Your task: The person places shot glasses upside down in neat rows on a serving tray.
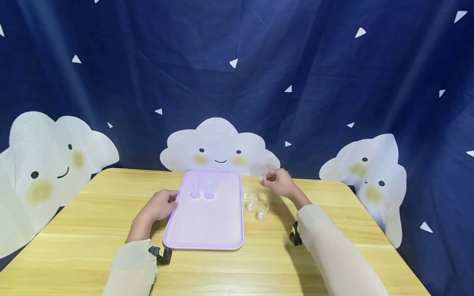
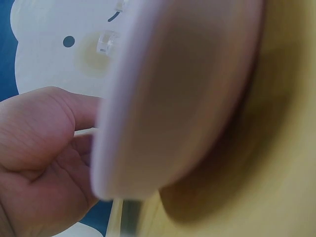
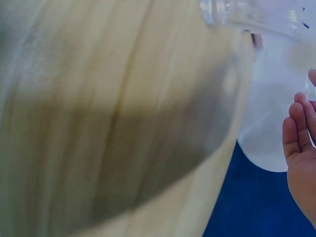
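Lilac tray [image 1: 207, 230] at the desk's [image 1: 74, 230] middle is gripped at its left rim by the left hand [image 1: 160, 205], while the right hand [image 1: 277, 181] pinches a clear cup [image 1: 263, 177] beyond the tray's right edge, probably bound beside the two cups [image 1: 202, 191] at its far end.

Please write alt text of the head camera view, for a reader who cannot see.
The left hand holds the edge of a lilac tray carrying two clear cups, while the right hand pinches another cup above a wooden table.
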A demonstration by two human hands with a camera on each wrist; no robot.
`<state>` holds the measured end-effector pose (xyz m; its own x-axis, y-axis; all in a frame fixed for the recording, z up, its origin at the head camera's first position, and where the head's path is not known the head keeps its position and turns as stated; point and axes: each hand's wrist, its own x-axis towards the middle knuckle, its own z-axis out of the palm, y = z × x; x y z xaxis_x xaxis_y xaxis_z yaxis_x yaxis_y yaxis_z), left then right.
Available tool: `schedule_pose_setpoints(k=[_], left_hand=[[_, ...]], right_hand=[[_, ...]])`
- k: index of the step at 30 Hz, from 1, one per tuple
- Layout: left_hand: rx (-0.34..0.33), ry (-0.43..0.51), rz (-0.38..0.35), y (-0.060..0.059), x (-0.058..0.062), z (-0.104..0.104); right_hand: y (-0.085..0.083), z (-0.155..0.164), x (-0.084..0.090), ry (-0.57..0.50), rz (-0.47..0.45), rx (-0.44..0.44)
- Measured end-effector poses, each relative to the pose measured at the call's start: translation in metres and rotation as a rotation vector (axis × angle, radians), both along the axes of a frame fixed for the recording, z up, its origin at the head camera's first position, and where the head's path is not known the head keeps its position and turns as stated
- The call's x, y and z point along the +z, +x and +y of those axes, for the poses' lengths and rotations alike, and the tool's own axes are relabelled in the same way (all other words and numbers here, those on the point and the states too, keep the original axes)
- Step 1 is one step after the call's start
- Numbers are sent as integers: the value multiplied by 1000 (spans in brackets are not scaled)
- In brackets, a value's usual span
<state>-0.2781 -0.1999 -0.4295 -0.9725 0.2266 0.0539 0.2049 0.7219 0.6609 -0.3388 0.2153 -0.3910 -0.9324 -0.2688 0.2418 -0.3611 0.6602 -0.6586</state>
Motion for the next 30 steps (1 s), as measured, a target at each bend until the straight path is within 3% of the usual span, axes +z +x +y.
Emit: schedule_pose_setpoints(k=[10, 30], left_hand=[[-1, -10, 3, 0, 1, -1], [1, -17, 5, -1, 0, -1]], right_hand=[[2, -14, 19, 50, 28, -6], [1, -50, 37, 103, 94, 117]])
